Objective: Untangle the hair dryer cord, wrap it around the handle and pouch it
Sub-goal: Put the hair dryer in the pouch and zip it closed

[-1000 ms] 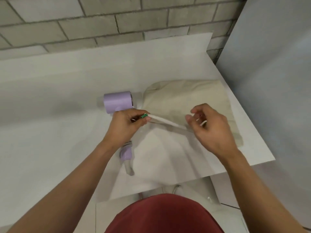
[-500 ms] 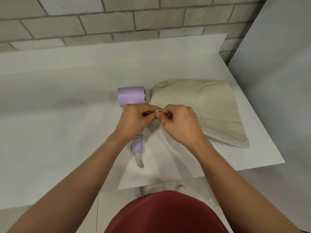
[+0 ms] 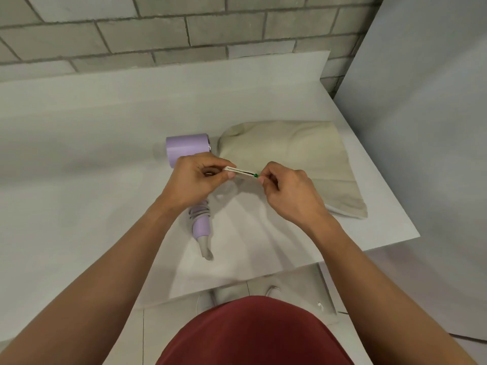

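A lilac hair dryer (image 3: 187,146) lies on the white table (image 3: 92,143), its barrel at the back and its handle (image 3: 200,225) toward me with the grey cord (image 3: 198,213) coiled round it. My left hand (image 3: 196,181) pinches one end of a white strap with a green tip (image 3: 241,173) above the handle. The strap's green end is pinched by my right hand (image 3: 288,191). A beige cloth pouch (image 3: 295,156) lies flat to the right of the dryer.
A grey brick wall (image 3: 184,30) runs behind the table. A pale panel (image 3: 427,127) stands at the right, past the table's right edge (image 3: 390,204). The floor and pale shoes (image 3: 210,296) show below the front edge.
My hands met over the dryer half a second ago and have now drawn slightly apart, stretching the short strap between them. The green tip has passed from the left side to the right.
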{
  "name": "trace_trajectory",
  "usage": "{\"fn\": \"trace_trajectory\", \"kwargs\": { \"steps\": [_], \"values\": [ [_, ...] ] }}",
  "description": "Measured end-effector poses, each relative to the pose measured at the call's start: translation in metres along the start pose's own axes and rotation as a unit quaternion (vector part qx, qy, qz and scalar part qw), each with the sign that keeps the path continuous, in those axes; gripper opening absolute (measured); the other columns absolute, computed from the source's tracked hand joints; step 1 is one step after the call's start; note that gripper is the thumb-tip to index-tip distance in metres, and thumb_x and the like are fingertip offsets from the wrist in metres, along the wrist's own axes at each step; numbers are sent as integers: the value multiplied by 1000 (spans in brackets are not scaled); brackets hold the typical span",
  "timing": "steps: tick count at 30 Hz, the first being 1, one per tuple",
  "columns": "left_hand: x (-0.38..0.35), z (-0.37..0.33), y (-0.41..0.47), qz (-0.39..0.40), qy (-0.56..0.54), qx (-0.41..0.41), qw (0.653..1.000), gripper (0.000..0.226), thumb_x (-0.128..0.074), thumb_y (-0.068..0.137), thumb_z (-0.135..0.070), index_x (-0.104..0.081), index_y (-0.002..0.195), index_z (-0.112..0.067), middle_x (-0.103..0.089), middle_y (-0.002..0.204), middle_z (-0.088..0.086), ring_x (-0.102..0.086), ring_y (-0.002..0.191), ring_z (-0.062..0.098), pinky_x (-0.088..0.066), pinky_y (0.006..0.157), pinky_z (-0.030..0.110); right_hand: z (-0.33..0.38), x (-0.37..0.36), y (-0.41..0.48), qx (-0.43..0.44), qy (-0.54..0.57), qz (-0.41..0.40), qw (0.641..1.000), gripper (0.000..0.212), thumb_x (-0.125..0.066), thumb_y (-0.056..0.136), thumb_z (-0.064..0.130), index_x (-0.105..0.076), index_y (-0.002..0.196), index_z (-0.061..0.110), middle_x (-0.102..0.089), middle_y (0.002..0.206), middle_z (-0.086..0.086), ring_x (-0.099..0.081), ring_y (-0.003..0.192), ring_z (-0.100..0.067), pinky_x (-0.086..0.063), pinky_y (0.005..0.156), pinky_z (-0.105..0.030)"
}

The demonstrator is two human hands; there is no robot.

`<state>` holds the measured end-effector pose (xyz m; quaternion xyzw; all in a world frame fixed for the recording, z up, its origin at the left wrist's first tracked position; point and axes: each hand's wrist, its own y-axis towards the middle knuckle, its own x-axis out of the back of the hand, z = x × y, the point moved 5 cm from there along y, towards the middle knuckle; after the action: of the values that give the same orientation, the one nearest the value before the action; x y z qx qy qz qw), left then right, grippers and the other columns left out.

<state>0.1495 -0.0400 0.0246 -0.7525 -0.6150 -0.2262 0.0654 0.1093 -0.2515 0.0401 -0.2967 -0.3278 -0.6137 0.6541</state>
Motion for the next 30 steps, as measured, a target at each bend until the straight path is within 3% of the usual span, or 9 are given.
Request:
{"fn": "trace_trajectory", "kwargs": {
  "steps": [4, 10, 14, 17, 20, 22, 25, 30],
  "values": [
    [-6, -8, 4, 33, 41, -28, 998, 10, -88, 81, -21, -83, 90, -22, -74, 89, -3, -71, 86, 16, -58, 83, 30, -6, 6, -4, 0, -3, 2, 1000, 11, -57, 101, 20, -65, 94, 23, -52, 59, 10, -49, 58, -12, -34, 58, -31],
    [3, -11, 16, -8, 64, -28, 998, 5, -84, 86, -22, -81, 90, -23, -74, 88, -9, -70, 84, 8, -53, 83, 18, -31, 23, -9, -31, -13, 2, 999, 14, -55, 100, 17, -66, 94, 22, -66, 71, 5, -60, 72, -26, -49, 68, -36],
    [6, -6, 20, -22, 66, -13, 997, 4, -82, 88, -22, -81, 92, -22, -75, 89, -12, -72, 84, 3, -52, 83, 12, -54, 36, -15, -49, -15, -13, 999, 14, -56, 100, 16, -64, 90, 23, -63, 68, 10, -59, 70, -23, -46, 66, -35],
    [10, -4, 24, -39, 64, -6, 997, 4, -81, 89, -22, -80, 92, -22, -77, 89, -9, -72, 82, 1, -52, 82, 11, -72, 49, -21, -64, -23, -37, 997, 14, -58, 102, 18, -64, 90, 23, -65, 71, 12, -58, 69, -19, -41, 63, -30],
    [13, -4, 27, -43, 72, -11, 996, 4, -81, 89, -21, -79, 91, -23, -75, 82, -22, -70, 77, -8, -50, 79, 6, -88, 62, -28, -82, -35, -53, 995, 13, -58, 103, 22, -66, 93, 24, -69, 76, 10, -59, 70, -16, -37, 55, -15],
    [15, -4, 29, -49, 81, -17, 995, 7, -81, 88, -18, -78, 90, -25, -72, 80, -31, -68, 76, -12, -47, 77, 3, -99, 67, -32, -96, -32, -57, 993, 13, -57, 103, 22, -67, 94, 25, -70, 78, 11, -63, 74, -19, -44, 60, -23],
    [18, -2, 29, -62, 75, -11, 995, 16, -81, 89, -17, -75, 86, -32, -74, 80, -19, -68, 75, -13, -46, 76, 1, -117, 76, -38, -122, -36, -74, 989, 12, -58, 102, 23, -67, 94, 26, -71, 80, 10, -65, 77, -24, -51, 69, -35],
    [22, 1, 26, -63, 67, 4, 996, 30, -80, 89, -20, -73, 76, -46, -76, 83, -17, -69, 74, -10, -50, 77, 6, -144, 90, -50, -157, -33, -111, 981, 14, -61, 100, 20, -65, 88, 27, -72, 78, 9, -67, 77, -26, -56, 74, -40]
  ]
}}
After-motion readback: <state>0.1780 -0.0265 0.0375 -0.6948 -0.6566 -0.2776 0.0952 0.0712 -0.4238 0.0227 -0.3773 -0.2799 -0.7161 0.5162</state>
